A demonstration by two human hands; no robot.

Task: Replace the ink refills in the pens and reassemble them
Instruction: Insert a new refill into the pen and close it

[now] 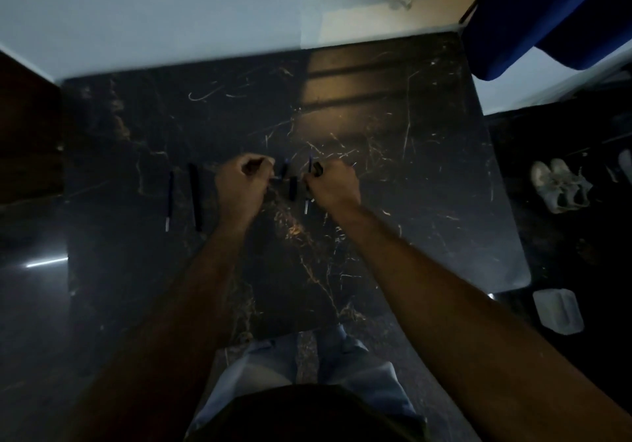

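Dim shot. Both hands fisted over the dark marble desk (376,126), close together. Left hand (243,183) curled, pinching smth small at fingertips, can't tell what. Right hand (330,183) clenched on a dark pen part (318,169), refill tip (306,206) poking out below. Black barrel (292,188) lies btwn the hands. Left of them on the desk: spare refill (169,200) beside a black pen (195,197), apart, roughly parallel.

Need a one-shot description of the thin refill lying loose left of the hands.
Start at the dark marble table and go left of the left hand. Two sticks lie side by side there. The refill is the outer, thinner one with a pale tip; its neighbour, the black barrel, is thicker.
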